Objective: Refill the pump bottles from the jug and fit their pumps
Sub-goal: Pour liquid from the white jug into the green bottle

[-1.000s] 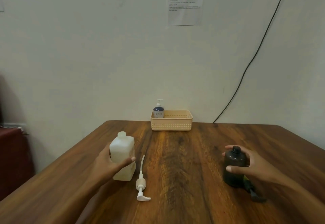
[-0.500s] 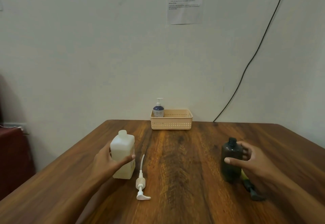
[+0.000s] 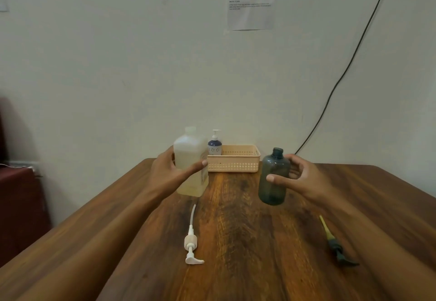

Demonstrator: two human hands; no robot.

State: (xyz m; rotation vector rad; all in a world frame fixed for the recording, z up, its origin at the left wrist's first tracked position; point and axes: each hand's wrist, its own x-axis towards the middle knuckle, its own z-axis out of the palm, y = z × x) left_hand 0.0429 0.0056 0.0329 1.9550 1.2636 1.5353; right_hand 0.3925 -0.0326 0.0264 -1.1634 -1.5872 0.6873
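Note:
My left hand grips a white translucent jug with pale liquid, held upright above the table. A dark translucent bottle with an open neck is held up in my right hand. The two containers are apart, side by side over the table's middle. A white pump with its tube lies on the wooden table in front of the jug. To the right, a dark green pump with a yellowish tube also lies flat.
A beige basket stands at the table's far edge against the wall. A blue pump bottle with a white pump stands at its left end. A black cable runs down the wall. A dark red cabinet sits left.
Both hands have lifted their containers off the table and moved them forward and toward each other. The two pumps lie where they were.

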